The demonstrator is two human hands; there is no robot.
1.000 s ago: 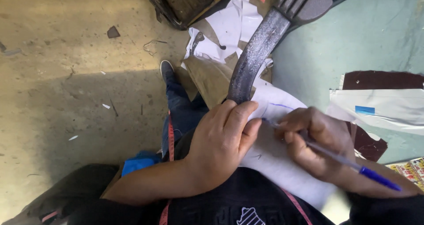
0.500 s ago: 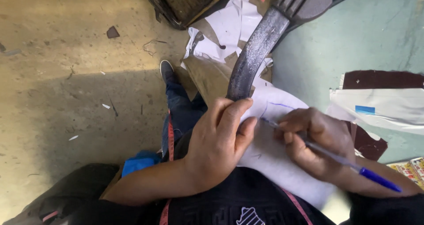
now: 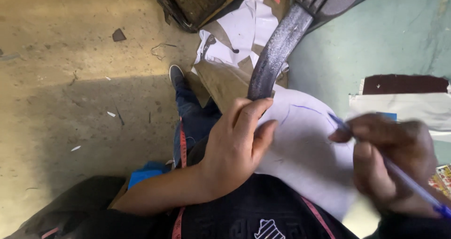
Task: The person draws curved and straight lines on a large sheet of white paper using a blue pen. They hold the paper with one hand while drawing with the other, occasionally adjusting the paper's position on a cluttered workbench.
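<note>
1. The left hand [image 3: 235, 150] lies palm down on the near edge of a white sheet [image 3: 305, 159], fingers curled loosely; its grip closes on nothing, it only presses the sheet flat.
2. The right hand [image 3: 394, 159] is blurred, but its grip is closed around a blue pen [image 3: 404, 178]; the pen tip meets the sheet near a curved blue line [image 3: 305, 108].
3. The pen's far end runs out of view at the lower right corner.
4. The sheet rests on the person's lap against the dark shirt [image 3: 263, 215]; what carries it underneath is hidden.
5. A dark, scuffed curved bar [image 3: 277, 51] rises from behind the left fingertips to a ribbed black part cut off at the top edge.
6. A red measuring tape [image 3: 182, 150] hangs beside the left forearm.
7. Paper and cardboard scraps [image 3: 235, 46] lie on the concrete floor [image 3: 70, 79] near a dark shoe [image 3: 176, 74].
8. At right, a green worktop [image 3: 385, 37] carries a brown and white piece [image 3: 404, 96], partly cut off.
</note>
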